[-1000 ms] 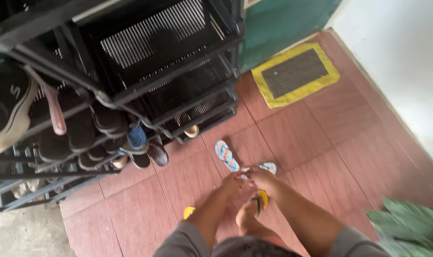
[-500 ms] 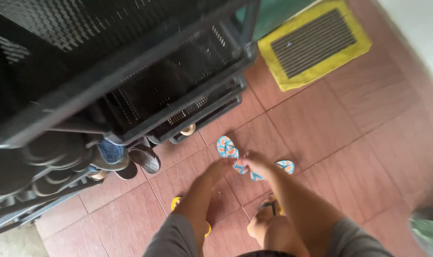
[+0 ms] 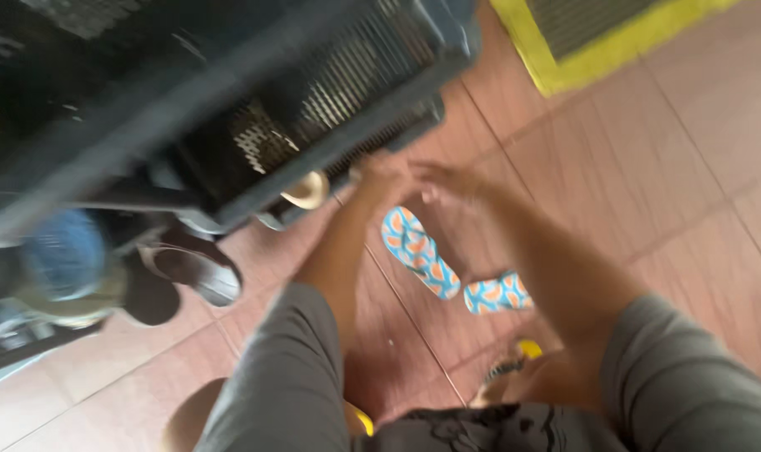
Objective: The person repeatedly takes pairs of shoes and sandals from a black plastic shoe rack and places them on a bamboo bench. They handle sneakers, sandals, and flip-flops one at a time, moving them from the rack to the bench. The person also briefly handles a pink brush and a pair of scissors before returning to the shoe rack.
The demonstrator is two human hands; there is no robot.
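Observation:
The view is blurred by motion. My left hand (image 3: 383, 173) and my right hand (image 3: 450, 182) are stretched out close together by the bottom edge of the black mesh shoe rack (image 3: 330, 92). Two small blue-and-orange patterned flip-flops lie on the red tiles under my arms: one (image 3: 416, 249) lies slanted, the other (image 3: 498, 293) is beside my right forearm. Neither hand touches them. My left hand is nearest a beige shoe (image 3: 307, 191) on the rack's lowest shelf; its fingers are smeared. The right hand's fingers look spread with nothing in them.
Dark shoes (image 3: 188, 272) and a blue-lined shoe (image 3: 62, 255) sit at the lower left of the rack. A yellow-edged doormat (image 3: 565, 63) lies at the top right. My foot wears a yellow sandal (image 3: 514, 360) on the red floor tiles (image 3: 690, 184).
Both hands have left the flip-flops, which stay on the floor, and moved up toward the rack's bottom shelf. The camera has dropped closer and tilted left.

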